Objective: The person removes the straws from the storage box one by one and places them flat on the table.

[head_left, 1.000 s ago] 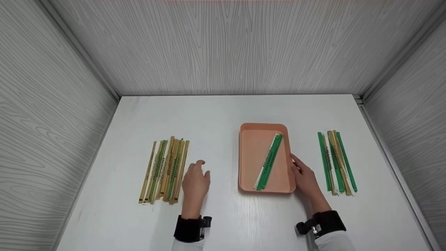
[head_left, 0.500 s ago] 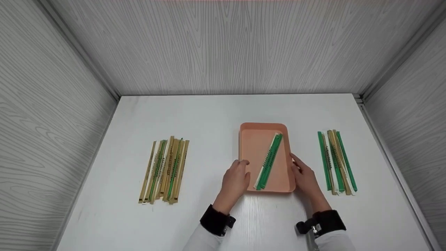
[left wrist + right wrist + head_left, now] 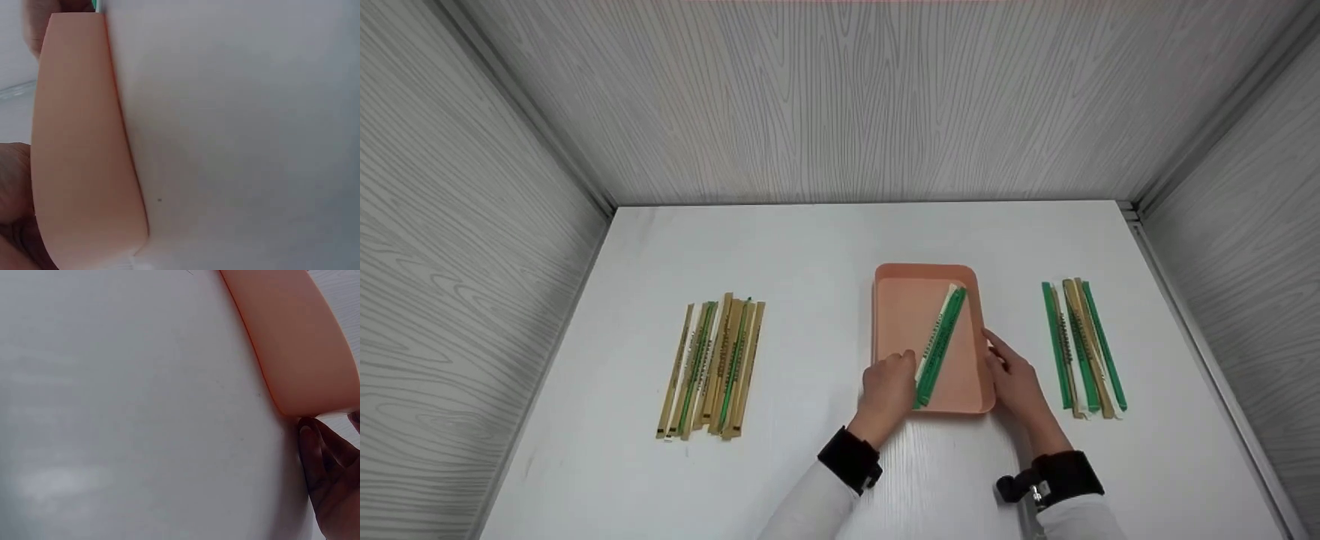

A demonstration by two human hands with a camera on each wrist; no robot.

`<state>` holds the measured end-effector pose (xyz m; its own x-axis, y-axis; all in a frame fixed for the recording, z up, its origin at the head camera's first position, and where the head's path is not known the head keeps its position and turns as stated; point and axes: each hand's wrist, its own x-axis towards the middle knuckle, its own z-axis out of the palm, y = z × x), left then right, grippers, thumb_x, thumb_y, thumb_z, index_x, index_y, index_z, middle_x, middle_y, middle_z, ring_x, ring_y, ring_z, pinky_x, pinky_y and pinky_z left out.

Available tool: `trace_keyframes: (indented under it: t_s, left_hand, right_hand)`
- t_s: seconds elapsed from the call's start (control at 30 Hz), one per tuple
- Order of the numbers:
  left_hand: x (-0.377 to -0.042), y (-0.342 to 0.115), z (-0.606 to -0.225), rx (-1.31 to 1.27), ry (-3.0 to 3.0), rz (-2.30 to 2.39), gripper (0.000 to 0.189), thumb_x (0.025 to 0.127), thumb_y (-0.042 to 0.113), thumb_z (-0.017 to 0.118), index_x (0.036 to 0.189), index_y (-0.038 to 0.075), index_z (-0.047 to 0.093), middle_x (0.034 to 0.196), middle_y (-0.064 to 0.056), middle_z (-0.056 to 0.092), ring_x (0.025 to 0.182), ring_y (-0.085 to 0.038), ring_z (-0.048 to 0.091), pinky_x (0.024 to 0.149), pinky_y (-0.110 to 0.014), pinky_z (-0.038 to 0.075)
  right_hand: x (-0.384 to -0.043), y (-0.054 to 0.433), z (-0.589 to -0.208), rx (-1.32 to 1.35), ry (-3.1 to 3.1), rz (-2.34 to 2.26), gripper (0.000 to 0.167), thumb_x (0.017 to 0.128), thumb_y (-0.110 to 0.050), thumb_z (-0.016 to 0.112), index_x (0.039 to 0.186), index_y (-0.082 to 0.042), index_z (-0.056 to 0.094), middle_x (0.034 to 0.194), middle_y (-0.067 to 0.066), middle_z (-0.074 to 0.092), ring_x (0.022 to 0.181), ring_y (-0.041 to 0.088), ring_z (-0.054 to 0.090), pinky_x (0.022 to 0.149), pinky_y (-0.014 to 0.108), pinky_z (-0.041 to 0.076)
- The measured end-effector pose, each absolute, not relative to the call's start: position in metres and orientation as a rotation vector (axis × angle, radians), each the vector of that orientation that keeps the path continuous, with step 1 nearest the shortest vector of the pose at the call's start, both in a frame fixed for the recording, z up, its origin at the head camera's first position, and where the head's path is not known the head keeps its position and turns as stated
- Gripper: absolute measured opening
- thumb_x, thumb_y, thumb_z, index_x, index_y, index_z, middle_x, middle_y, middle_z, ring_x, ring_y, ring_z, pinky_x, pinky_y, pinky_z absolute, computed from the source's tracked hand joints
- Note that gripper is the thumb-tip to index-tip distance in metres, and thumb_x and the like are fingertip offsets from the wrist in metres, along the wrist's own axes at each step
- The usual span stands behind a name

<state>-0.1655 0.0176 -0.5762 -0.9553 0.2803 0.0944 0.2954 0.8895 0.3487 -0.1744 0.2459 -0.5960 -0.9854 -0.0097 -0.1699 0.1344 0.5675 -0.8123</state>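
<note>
A peach-coloured tray (image 3: pixel 904 315) lies right of the table's middle, with green and white paper-wrapped straws (image 3: pixel 941 349) slanting across it. My left hand (image 3: pixel 889 386) reaches over the tray's near left corner. Its fingers are curled at the straws' lower end and seem to pinch them there; the fingertips are hidden. In the left wrist view the tray's wall (image 3: pixel 84 140) blocks the grip. At the tray's right side, my right hand (image 3: pixel 1020 386) holds the edge. The right wrist view has its fingers (image 3: pixel 315 458) against the tray's lower corner.
To the left lies a row of mostly brown wrapped straws (image 3: pixel 712 367), with some green and white ones. A smaller group of green, white and brown straws (image 3: pixel 1084 349) lies to the right. Grey wood-grain panels (image 3: pixel 840 105) enclose the white table (image 3: pixel 810 240) at the back and sides.
My left hand has moved right from beside the left row of straws to the tray, and its fingers have curled at the straws inside. My right hand and the tray stay in place.
</note>
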Motion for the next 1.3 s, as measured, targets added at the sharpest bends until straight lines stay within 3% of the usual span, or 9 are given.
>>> trace_keyframes:
  t_s: [0.47,0.83,1.13,1.3]
  left_hand:
    - [-0.166,0.018,-0.575,-0.457,-3.087,-0.498,0.012,0.077,-0.002,0.072,0.079,0.007,0.064,0.061,-0.002,0.055,0.052,-0.014,0.053,0.041,-0.03,0.042]
    - [-0.163,0.019,-0.57,-0.467,-3.102,-0.48,0.019,0.074,0.008,0.081,0.072,0.011,0.062,0.059,0.001,0.053,0.054,-0.014,0.056,0.043,-0.03,0.044]
    - [-0.163,0.018,-0.567,-0.442,-3.095,-0.524,0.017,0.078,-0.005,0.071,0.071,0.008,0.063,0.064,-0.003,0.056,0.059,-0.015,0.059,0.044,-0.03,0.046]
    - [-0.164,0.015,-0.558,-0.406,-3.121,-0.679,0.017,0.072,-0.009,0.073,0.074,0.005,0.064,0.065,-0.004,0.057,0.056,-0.015,0.055,0.044,-0.028,0.045]
  right_hand:
    - [-0.175,0.245,-0.594,0.12,2.622,-1.386,0.048,0.107,-0.028,0.042,0.154,-0.025,0.035,0.145,0.021,0.045,0.12,0.033,0.052,0.098,0.049,0.042]
    - [-0.175,0.244,-0.594,0.126,2.615,-1.411,0.048,0.107,-0.025,0.043,0.154,-0.024,0.035,0.143,0.021,0.048,0.114,0.031,0.055,0.092,0.044,0.044]
    - [-0.174,0.244,-0.594,0.139,2.611,-1.417,0.047,0.107,-0.028,0.043,0.153,-0.025,0.036,0.142,0.021,0.048,0.114,0.031,0.054,0.092,0.045,0.044]
    - [-0.173,0.245,-0.593,0.133,2.624,-1.403,0.047,0.107,-0.029,0.042,0.153,-0.025,0.036,0.142,0.021,0.049,0.109,0.029,0.055,0.089,0.042,0.044]
